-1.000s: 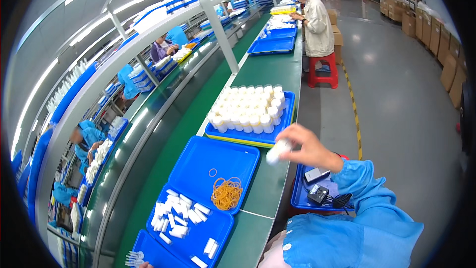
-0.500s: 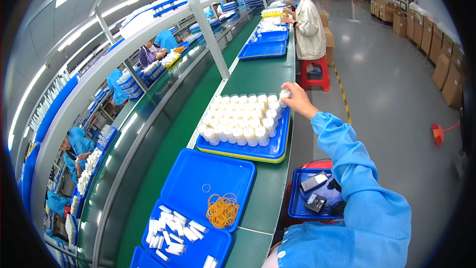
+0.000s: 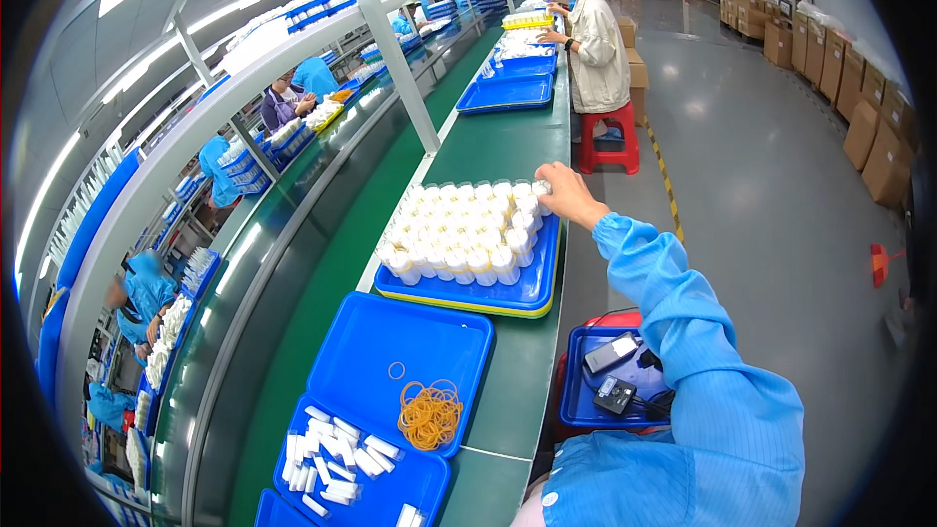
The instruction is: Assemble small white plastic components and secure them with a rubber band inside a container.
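Note:
My right hand reaches out to the far right corner of a blue tray. Its fingers are closed on a white cylindrical bundle with a clear top, mostly covered by the fingertips. Rows of similar upright white bundles with yellowish bands fill that tray, close beside the held one. Nearer to me, a second blue tray holds a heap of tan rubber bands and one loose band. White pieces in clear film lie in the blue tray below. My left hand is out of the picture.
Along the left runs a green conveyor belt behind a metal post. A small blue tray with electronic devices stands at my right. Farther up the bench, a person in a cream jacket works beside a red stool.
My right hand, with the white bundle, has come in against the far right end of the rows, lower than before. The whole view has shifted slightly.

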The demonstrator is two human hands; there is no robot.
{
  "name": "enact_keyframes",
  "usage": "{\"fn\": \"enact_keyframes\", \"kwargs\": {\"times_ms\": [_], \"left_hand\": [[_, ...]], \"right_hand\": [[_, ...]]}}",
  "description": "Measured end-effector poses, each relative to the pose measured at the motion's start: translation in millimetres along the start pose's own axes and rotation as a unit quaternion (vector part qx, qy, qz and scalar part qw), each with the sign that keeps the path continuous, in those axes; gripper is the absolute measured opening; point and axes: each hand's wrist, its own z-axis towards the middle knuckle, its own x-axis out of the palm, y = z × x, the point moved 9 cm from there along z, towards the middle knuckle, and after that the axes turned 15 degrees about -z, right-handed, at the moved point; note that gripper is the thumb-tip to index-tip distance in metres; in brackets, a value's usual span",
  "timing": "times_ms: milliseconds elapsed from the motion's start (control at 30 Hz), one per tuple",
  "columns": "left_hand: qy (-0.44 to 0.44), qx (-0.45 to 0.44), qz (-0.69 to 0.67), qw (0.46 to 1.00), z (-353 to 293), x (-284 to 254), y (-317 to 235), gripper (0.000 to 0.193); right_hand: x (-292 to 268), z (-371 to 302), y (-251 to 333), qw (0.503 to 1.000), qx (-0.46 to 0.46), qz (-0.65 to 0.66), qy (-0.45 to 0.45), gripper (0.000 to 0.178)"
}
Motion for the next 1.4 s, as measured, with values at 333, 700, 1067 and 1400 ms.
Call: {"fn": "enact_keyframes", "kwargs": {"times_ms": [333, 700, 1067, 1400], "left_hand": [[-0.016, 0.072, -0.146, 0.987, 2, 49, 50, 0.028], [-0.028, -0.099, -0.481, 0.871, -10, 27, 58, 0.028], [0.085, -0.172, -0.648, 0.737, -60, -98, -94, 0.014], [0.038, -0.228, -0.658, 0.717, -152, -123, -113, 0.020]], "right_hand": [[2, -12, 4, 0.998, 0.002, -0.043, 0.035, 0.046], [-54, -118, 230, 0.929, -0.238, 0.283, 0.032, 0.034], [17, -250, 479, 0.752, -0.568, 0.201, 0.268, 0.011], [-16, -365, 494, 0.578, -0.708, 0.251, 0.318, 0.016]]}}
